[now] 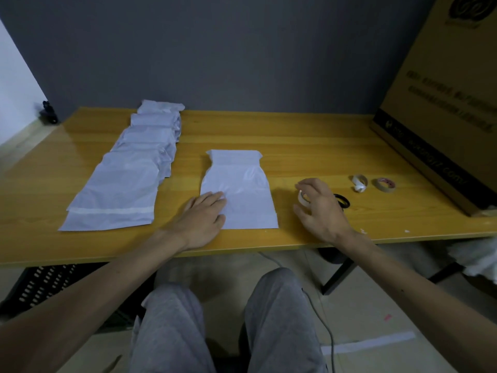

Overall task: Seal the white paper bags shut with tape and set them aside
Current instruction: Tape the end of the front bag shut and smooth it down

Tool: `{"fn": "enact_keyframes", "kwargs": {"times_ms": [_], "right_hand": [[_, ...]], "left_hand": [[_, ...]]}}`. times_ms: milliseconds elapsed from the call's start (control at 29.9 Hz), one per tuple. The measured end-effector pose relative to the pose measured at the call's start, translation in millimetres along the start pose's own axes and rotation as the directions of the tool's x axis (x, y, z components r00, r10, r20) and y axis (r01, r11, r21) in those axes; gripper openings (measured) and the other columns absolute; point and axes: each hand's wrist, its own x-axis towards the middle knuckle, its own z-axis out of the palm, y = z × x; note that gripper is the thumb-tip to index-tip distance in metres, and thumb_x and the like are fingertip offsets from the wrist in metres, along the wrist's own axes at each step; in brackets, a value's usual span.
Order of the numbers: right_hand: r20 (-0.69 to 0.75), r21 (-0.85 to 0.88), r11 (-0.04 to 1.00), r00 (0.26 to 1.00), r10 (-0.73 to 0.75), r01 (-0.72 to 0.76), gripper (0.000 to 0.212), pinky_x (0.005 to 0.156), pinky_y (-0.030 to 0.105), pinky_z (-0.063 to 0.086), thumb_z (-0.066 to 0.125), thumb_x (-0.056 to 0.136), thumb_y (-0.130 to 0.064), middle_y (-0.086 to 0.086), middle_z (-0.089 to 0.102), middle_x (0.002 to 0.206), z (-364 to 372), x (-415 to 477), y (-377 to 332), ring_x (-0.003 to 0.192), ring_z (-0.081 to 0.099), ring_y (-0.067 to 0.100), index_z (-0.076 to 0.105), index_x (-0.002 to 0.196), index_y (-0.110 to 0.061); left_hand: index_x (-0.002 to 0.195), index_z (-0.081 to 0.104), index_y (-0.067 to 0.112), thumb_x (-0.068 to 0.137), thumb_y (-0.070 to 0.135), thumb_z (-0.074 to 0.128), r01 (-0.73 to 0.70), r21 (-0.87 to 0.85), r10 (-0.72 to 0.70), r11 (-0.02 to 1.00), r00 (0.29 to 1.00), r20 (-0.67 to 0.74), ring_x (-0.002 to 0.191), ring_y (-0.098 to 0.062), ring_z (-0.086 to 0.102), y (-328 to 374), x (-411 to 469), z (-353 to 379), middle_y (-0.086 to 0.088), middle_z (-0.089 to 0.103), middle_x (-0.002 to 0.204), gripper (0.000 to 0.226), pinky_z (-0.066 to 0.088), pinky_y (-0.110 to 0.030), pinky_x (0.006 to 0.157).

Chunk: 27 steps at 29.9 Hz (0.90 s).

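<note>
Pinned white paper bag (242, 184) flat on the desk (295, 146) under wide, straight-fingered left grip (200, 219); curled right grip (322, 208) round tape roll (301, 198) just beside. Likely risked crooked, wrinkled taping through bag slip under light pressure.

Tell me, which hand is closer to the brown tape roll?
Right. The right hand is left of the brown tape roll; the left hand rests on the middle paper bag, farther left.

Wooden table (295, 135): paper bags (239, 189), tape rolls (383, 183)

Dim, bluish, soft picture; wide-angle bending at the edges.
</note>
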Motion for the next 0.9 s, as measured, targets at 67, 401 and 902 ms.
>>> {"fn": "enact_keyframes", "kwargs": {"times_ms": [67, 401, 902], "right_hand": [[-0.022, -0.055, 0.996, 0.997, 0.073, -0.074, 0.046, 0.096, 0.027, 0.034, 0.066, 0.078, -0.013, 0.01, 0.054, 0.12, -4, 3, 10, 0.115, 0.047, 0.028, 0.06, 0.122, -0.002], [0.257, 0.017, 0.986, 0.954, 0.158, -0.167, 0.033, 0.099, 0.026, 0.031, 0.058, 0.087, 0.001, 0.0, 0.053, 0.116, -12, 1, 18, 0.12, 0.031, 0.026, 0.063, 0.118, -0.01], [0.342, 0.248, 0.959, 0.938, 0.047, -0.138, 0.014, 0.086, 0.011, 0.03, 0.058, 0.094, -0.016, 0.002, 0.052, 0.113, 1, 0, -6, 0.107, 0.037, 0.011, 0.061, 0.108, -0.016]], "left_hand": [[0.148, 0.032, 0.018, 0.103, 0.027, 0.03, -0.008, -0.032, 0.004, 0.999, 0.993, -0.122, 0.145, -0.012, 0.011, 6, 1, 3, 0.005, 0.018, 0.159, 0.045, 0.007, -0.028, 0.115], [0.125, 0.058, 0.009, 0.096, 0.014, 0.052, -0.214, -0.23, 0.137, 0.95, 0.941, -0.31, 0.123, -0.017, 0.044, 35, 13, 4, -0.002, 0.05, 0.131, 0.03, 0.031, -0.024, 0.104], [0.126, 0.058, 0.015, 0.092, 0.01, 0.06, -0.264, -0.365, 0.16, 0.893, 0.943, -0.292, 0.11, -0.009, 0.053, 49, 20, 9, 0.004, 0.054, 0.125, 0.034, 0.042, -0.019, 0.093]]}}
